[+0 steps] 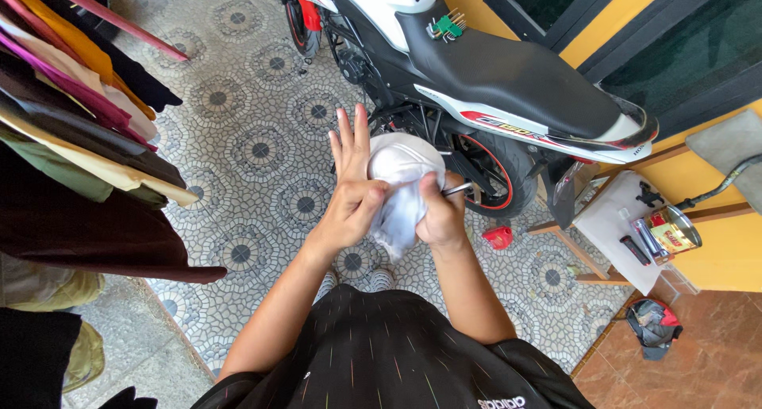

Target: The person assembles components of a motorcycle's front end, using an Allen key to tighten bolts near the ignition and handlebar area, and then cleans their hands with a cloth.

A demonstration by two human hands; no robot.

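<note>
Over the patterned tile floor (262,151), your left hand (353,194) and right hand (440,210) pinch a soft, light white cloth (401,167); grip its bunched middle.

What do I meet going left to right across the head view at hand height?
Hanging clothes → left hand → white cloth → right hand → red cup → small table → tin

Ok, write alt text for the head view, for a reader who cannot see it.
Two bare hands, left hand and right hand, bunch a white cloth over a patterned tile floor. A parked motorcycle stands ahead, hanging clothes at left.
</note>
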